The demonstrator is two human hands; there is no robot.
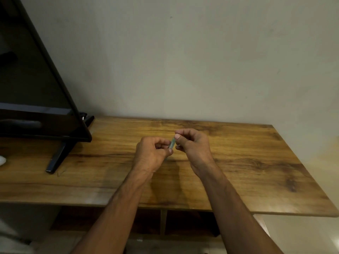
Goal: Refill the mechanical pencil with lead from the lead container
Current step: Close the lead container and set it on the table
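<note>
A slim, pale green tube (172, 143) is held tilted above the middle of the wooden table (238, 162). It is too small to tell whether it is the mechanical pencil or the lead container. My left hand (152, 153) grips its lower part between thumb and fingers, and a thin end shows just below the thumb. My right hand (192, 147) pinches the tube's upper end with thumb and forefinger. Both hands hide most of the tube. No lead or second item is visible.
A black flat screen (36, 79) stands on its foot (56, 158) at the table's left, close to my left hand. A white object (2, 160) peeks in at the left edge. A plain wall rises right behind the table.
</note>
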